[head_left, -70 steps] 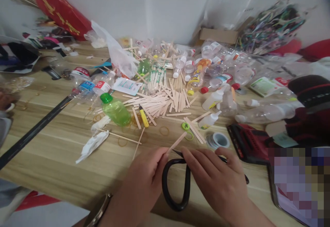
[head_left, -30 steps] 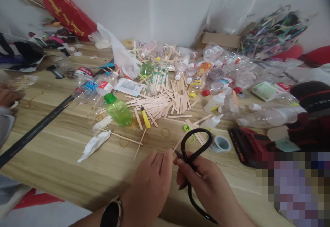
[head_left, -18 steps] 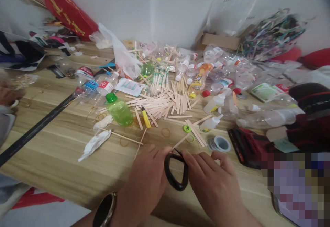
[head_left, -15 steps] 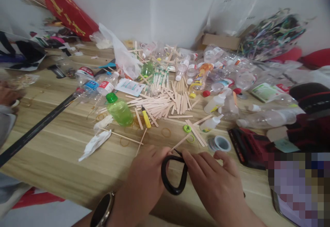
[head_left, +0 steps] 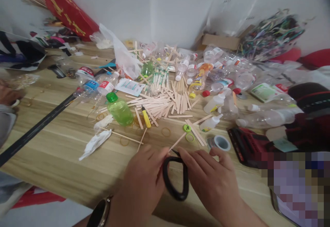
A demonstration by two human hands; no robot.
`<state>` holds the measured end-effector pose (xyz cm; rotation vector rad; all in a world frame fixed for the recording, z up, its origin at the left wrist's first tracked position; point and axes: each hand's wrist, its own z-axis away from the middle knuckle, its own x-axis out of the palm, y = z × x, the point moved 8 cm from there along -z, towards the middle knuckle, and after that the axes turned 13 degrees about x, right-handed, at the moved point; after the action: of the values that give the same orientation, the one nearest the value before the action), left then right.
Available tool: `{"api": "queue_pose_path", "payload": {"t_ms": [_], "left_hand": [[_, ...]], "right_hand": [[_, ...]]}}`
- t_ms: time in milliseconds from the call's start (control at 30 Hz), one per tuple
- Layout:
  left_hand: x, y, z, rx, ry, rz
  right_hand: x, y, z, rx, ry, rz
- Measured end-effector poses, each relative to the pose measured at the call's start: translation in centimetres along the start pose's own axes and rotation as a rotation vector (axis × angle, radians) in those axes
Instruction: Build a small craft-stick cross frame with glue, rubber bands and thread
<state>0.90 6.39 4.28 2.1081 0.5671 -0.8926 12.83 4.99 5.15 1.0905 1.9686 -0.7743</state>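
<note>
Head view: the left hand (head_left: 145, 172) pinches a wooden craft stick (head_left: 177, 141) aimed at one o'clock; the right hand (head_left: 211, 175) grips black-handled scissors (head_left: 185, 181) beside it — apparently a cutting step, the next move calling for steadiness.

Looks like a craft workshop right here — judging by wooden sticks (head_left: 157, 105), plastic bottles (head_left: 268, 118), glue bottles (head_left: 210, 124) and a spool (head_left: 222, 142), all across a wooden table (head_left: 74, 172)!
</note>
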Motion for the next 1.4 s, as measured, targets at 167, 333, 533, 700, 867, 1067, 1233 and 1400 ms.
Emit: {"api": "queue_pose_path", "payload": {"t_ms": [167, 333, 533, 700, 867, 1067, 1233, 1400], "left_hand": [[-1.5, 1.3, 0.2, 0.101, 0.131, -0.131], [-2.2, 1.6, 0.3, 0.168, 0.203, -0.041], [-0.8, 1.0, 0.7, 0.288, 0.13, 0.095], [-0.5, 0.6, 0.6, 0.322, 0.086, 0.159], [-0.7, -0.1, 0.7, 0.235, 0.128, 0.252], [-0.1, -0.9, 0.9, 0.06, 0.154, 0.308], [0.5, -1.5, 1.2, -0.036, 0.123, 0.344], [1.6, -1.9, 1.0, -0.103, -0.027, 0.363]], "right_hand": [[1.5, 1.5, -0.7, 0.363, -0.219, -0.522], [3.9, 1.8, 0.2, 0.656, -0.547, -0.827], [5.5, 1.5, 1.9, 0.823, -0.821, -1.121], [6.0, 1.2, 2.5, 0.844, -0.94, -1.221], [5.7, 1.5, 2.1, 0.786, -0.89, -1.137], [4.7, 2.0, 1.2, 0.686, -0.743, -0.932], [4.8, 2.1, 1.2, 0.692, -0.763, -0.947], [5.2, 1.8, 1.6, 0.717, -0.935, -1.063]]}}
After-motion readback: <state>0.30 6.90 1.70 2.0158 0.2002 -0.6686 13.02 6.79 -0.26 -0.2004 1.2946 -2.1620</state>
